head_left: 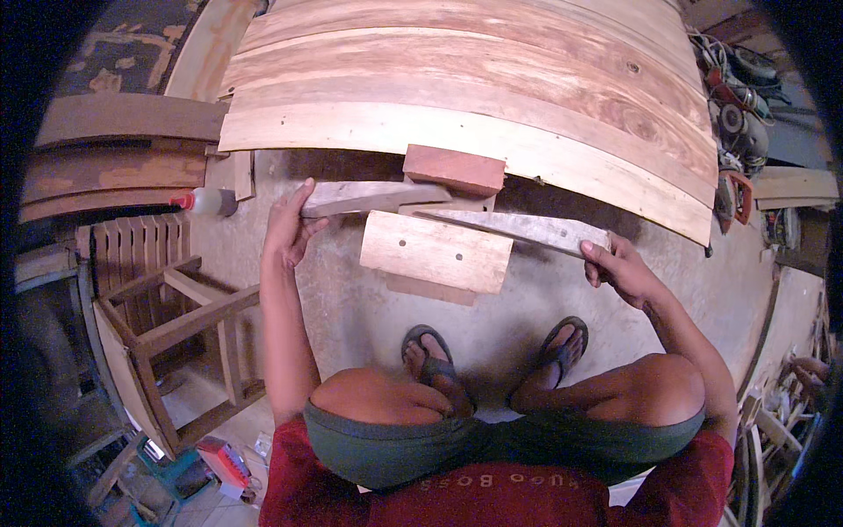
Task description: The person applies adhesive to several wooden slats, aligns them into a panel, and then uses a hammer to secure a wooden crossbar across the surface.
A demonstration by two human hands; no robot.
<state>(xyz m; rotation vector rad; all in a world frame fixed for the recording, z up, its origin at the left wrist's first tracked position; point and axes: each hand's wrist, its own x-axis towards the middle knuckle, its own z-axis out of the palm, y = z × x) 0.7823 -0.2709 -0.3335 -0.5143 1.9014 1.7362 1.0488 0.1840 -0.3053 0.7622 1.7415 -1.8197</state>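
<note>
My left hand grips the left end of a slightly curved grey-brown piece of wood between thumb and fingers. The right hand is closed on the right end of a long tapered pale piece, probably wood too, its thumb lying on top. The inner ends of both pieces meet between a reddish-brown wooden block at the bench edge and a pale wooden block with two dark round spots. Whether the blocks clamp the pieces, I cannot tell.
Ahead stands a planked wooden bench. On the left are an unfinished wooden frame and a bottle with a red cap. Power tools and a red-handled saw lie at the right. My sandalled feet rest on the floor.
</note>
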